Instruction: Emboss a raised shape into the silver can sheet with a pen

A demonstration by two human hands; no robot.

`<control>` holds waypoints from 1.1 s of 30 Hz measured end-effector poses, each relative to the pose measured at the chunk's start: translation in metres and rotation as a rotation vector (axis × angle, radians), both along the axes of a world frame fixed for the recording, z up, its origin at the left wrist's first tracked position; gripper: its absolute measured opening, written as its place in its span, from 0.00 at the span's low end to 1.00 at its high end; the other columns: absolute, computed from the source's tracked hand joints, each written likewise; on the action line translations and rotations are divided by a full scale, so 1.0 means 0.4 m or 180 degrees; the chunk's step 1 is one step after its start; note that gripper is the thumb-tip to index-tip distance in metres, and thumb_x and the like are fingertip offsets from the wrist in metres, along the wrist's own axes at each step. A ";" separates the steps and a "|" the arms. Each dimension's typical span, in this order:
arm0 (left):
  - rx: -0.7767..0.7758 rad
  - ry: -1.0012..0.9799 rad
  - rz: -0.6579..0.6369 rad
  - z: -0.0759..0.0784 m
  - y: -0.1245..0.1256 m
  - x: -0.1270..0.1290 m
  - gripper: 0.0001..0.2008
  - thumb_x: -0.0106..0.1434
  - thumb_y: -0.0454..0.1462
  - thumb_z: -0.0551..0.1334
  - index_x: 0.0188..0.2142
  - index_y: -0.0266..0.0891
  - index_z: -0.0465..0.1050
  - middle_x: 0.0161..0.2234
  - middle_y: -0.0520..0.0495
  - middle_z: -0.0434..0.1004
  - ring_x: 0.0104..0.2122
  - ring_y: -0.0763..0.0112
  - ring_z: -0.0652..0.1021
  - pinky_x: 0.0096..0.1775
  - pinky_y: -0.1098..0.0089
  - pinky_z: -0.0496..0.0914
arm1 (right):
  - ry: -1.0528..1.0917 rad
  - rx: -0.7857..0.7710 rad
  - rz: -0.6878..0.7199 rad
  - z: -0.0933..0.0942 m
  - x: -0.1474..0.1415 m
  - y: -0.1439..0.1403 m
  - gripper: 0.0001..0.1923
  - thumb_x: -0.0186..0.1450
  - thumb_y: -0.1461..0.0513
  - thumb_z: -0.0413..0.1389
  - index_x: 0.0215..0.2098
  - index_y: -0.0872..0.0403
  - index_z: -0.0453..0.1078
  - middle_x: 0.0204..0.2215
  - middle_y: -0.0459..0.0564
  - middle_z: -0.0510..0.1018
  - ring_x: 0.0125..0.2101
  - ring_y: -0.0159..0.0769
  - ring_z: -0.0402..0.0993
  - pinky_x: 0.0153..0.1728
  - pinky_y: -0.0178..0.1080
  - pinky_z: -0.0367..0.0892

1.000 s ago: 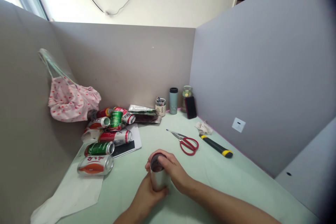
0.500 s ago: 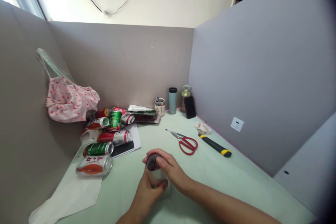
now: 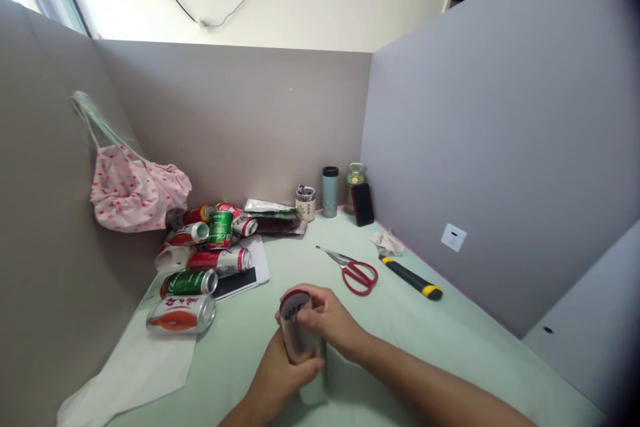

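Both hands are around a silvery open-topped cylinder (image 3: 300,341) with a dark red upper edge and dark marks inside its mouth. It looks like a cut drink can or a rolled metal sheet; I cannot tell which. My left hand (image 3: 286,365) wraps its lower part, thumb across the near side. Higher up, my right hand (image 3: 327,321) grips the rim, with its thumb at the mouth and its fingers behind. The cylinder stands slightly tilted over the table, its lower end blurred. Just beyond my hands lie red-handled scissors (image 3: 359,277).
Several drink cans, among them a white and orange one (image 3: 181,315) and a green one (image 3: 189,282), lie at left by white paper (image 3: 150,363). A black and yellow utility knife (image 3: 410,278) lies right. Behind stand a pen cup (image 3: 305,205), tumbler (image 3: 330,193) and phone (image 3: 363,205).
The cylinder has turned a little in my hands, and more of its silvery side and lower end shows. My right thumb has shifted slightly on the rim. The view has moved slightly.
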State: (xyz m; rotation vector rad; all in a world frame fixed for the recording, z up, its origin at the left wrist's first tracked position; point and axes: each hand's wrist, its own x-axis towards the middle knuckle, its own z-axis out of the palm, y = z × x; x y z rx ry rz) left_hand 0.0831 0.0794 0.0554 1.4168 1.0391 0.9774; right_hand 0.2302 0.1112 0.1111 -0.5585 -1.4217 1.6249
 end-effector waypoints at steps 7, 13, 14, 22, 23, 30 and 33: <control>-0.0087 -0.0288 -0.0726 0.037 -0.008 -0.009 0.44 0.37 0.59 0.77 0.47 0.34 0.74 0.39 0.41 0.78 0.41 0.55 0.75 0.42 0.63 0.69 | 0.0268 -0.0122 0.0186 -0.002 0.004 -0.005 0.31 0.53 0.41 0.68 0.38 0.59 0.76 0.26 0.50 0.80 0.28 0.37 0.78 0.34 0.37 0.72; -0.0245 -0.0394 -0.0501 0.010 0.001 -0.020 0.31 0.44 0.56 0.75 0.38 0.35 0.76 0.28 0.48 0.74 0.30 0.66 0.72 0.32 0.69 0.65 | 0.0374 -0.0269 0.0244 0.003 0.001 -0.004 0.33 0.54 0.39 0.67 0.42 0.58 0.74 0.33 0.55 0.82 0.34 0.40 0.79 0.38 0.38 0.72; -0.0277 -0.0431 -0.0442 0.006 0.003 -0.021 0.31 0.45 0.56 0.75 0.39 0.35 0.76 0.29 0.47 0.75 0.30 0.66 0.73 0.33 0.69 0.66 | 0.0402 -0.0293 0.0249 0.005 0.000 -0.004 0.34 0.54 0.39 0.66 0.43 0.58 0.74 0.34 0.56 0.82 0.35 0.40 0.79 0.39 0.40 0.72; -0.0348 -0.0693 0.0137 0.037 -0.012 -0.030 0.31 0.52 0.56 0.71 0.47 0.36 0.76 0.39 0.43 0.81 0.41 0.56 0.78 0.42 0.64 0.71 | 0.0364 -0.0366 0.0242 0.000 0.005 0.006 0.43 0.49 0.38 0.68 0.53 0.54 0.73 0.43 0.54 0.79 0.43 0.43 0.74 0.47 0.42 0.66; -0.0344 -0.0707 0.0167 0.044 -0.016 -0.030 0.31 0.52 0.56 0.71 0.46 0.36 0.77 0.39 0.43 0.81 0.41 0.56 0.78 0.42 0.65 0.71 | 0.0305 -0.0344 0.0281 -0.002 0.006 0.007 0.43 0.48 0.38 0.69 0.53 0.54 0.73 0.42 0.53 0.79 0.42 0.42 0.74 0.46 0.41 0.65; -0.0597 -0.0840 0.0087 0.062 -0.030 -0.033 0.29 0.50 0.54 0.73 0.43 0.37 0.76 0.36 0.45 0.78 0.39 0.58 0.76 0.42 0.64 0.70 | 0.0199 -0.0275 0.0306 -0.002 0.008 0.011 0.24 0.62 0.45 0.63 0.40 0.58 0.78 0.29 0.46 0.75 0.31 0.32 0.68 0.40 0.35 0.63; -0.0780 -0.0963 -0.0091 0.054 -0.031 -0.041 0.29 0.50 0.54 0.74 0.43 0.38 0.75 0.33 0.48 0.75 0.35 0.62 0.75 0.38 0.65 0.70 | 0.0132 -0.0239 0.0237 -0.004 0.007 0.016 0.24 0.62 0.45 0.64 0.38 0.59 0.77 0.28 0.45 0.74 0.30 0.31 0.67 0.36 0.33 0.62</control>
